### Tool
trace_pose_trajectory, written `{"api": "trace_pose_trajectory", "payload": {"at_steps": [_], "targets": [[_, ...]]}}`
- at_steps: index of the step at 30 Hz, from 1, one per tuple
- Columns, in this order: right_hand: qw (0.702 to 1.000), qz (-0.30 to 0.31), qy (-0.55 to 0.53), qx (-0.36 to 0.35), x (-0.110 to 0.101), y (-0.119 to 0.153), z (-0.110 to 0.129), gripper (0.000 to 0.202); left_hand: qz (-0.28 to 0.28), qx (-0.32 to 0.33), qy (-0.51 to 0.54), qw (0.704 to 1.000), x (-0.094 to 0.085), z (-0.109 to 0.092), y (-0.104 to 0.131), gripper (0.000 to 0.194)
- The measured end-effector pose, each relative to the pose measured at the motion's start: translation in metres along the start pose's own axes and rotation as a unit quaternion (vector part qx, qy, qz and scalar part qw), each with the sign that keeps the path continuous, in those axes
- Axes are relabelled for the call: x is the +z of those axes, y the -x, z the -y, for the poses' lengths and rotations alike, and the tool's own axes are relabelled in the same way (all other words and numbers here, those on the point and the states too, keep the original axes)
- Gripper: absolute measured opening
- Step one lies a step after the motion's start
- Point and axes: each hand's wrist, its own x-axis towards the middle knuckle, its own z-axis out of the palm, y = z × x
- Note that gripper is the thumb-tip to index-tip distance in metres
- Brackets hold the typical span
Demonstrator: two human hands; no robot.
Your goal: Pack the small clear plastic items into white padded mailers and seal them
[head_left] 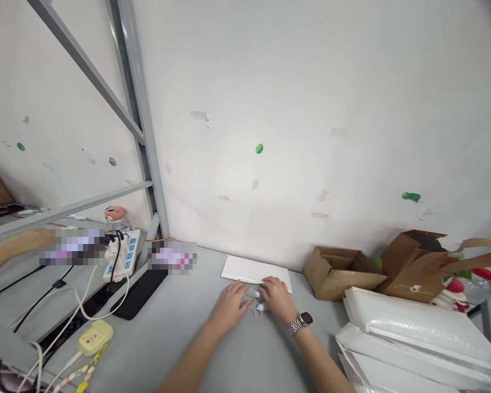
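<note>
My left hand (pixel 232 299) and my right hand (pixel 277 298) meet on the grey table, just in front of a flat white box (pixel 249 268) that lies against the wall. Between the fingers of both hands sits a small white item with a short white cable (pixel 257 310); both hands pinch it. What exactly it is stays too small to tell. A metal-band watch (pixel 301 323) is on my right wrist.
Open cardboard box (pixel 339 273) and brown paper bag (pixel 417 267) stand at right, stacked white padded mailers (pixel 417 333) in front. At left: white power strip (pixel 123 254) with plugs and cables, black pad (pixel 141 292), yellow device (pixel 95 337), grey metal frame (pixel 143 136), another person's arm (pixel 8 252).
</note>
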Motion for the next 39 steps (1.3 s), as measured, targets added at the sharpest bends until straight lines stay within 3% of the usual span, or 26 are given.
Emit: {"api": "trace_pose_trajectory", "payload": {"at_steps": [11,16,18,23,26,28,33,36,39], "targets": [[1.000,0.008,-0.008,0.014,0.003,-0.008,-0.006,0.026,-0.006,0.003,-0.012,1.000,0.002,-0.004,0.001,0.061],[0.999,-0.017,-0.008,0.032,-0.007,0.005,0.001,0.025,-0.008,-0.065,-0.031,0.997,-0.014,-0.003,-0.003,0.070],[0.999,-0.020,-0.021,0.031,-0.016,0.022,0.004,0.024,-0.014,-0.090,-0.038,0.995,-0.024,0.001,-0.003,0.062],[0.996,-0.020,-0.083,0.019,-0.048,0.087,0.003,0.022,0.004,-0.111,-0.041,0.993,-0.032,0.016,-0.001,0.019],[0.993,-0.053,-0.095,0.049,-0.070,0.123,-0.014,0.024,0.007,-0.101,-0.035,0.994,-0.026,0.018,-0.002,0.016],[0.987,-0.111,-0.089,0.076,-0.084,0.142,-0.034,0.026,-0.002,-0.090,-0.032,0.995,-0.021,0.018,-0.003,0.020],[0.953,-0.258,0.056,0.149,-0.104,0.179,-0.087,0.029,-0.050,-0.075,-0.029,0.995,-0.015,0.019,-0.005,0.031],[0.940,-0.248,0.167,0.165,-0.104,0.191,-0.105,0.026,-0.081,-0.075,-0.028,0.993,-0.015,0.020,-0.006,0.036],[0.941,-0.224,0.205,0.147,-0.101,0.194,-0.113,0.024,-0.106,-0.075,-0.025,0.991,-0.015,0.022,-0.006,0.037]]}}
